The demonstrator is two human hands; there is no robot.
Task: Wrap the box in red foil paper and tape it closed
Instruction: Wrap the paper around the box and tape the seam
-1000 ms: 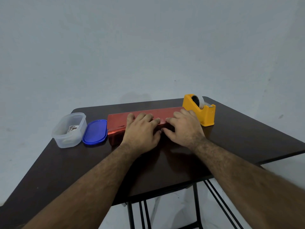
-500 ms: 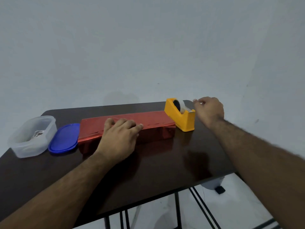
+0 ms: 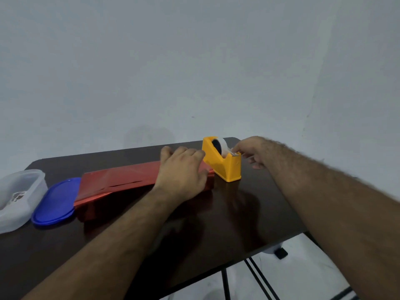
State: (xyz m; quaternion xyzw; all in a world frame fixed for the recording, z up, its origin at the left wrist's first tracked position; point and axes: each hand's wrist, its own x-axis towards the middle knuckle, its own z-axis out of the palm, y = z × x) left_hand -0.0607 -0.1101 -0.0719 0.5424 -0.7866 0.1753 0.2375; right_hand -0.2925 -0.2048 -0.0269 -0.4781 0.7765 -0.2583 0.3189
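A long box wrapped in red foil paper (image 3: 121,178) lies across the dark table (image 3: 238,213); the foil's seam along its top gapes a little. My left hand (image 3: 181,169) rests flat on the box's right end, fingers straight, reaching toward the yellow tape dispenser (image 3: 225,163), which stands right beside that end. My right hand (image 3: 253,151) is at the dispenser's cutter, its fingertips pinching the free end of the clear tape (image 3: 232,152).
A blue oval lid (image 3: 55,202) lies left of the box, and a clear plastic container (image 3: 19,195) stands at the far left edge. The table's right edge drops off close behind the dispenser. A grey wall stands behind.
My right hand left the box, went past the dispenser and came back onto its cutter to take the tape end. My left hand slid right along the box.
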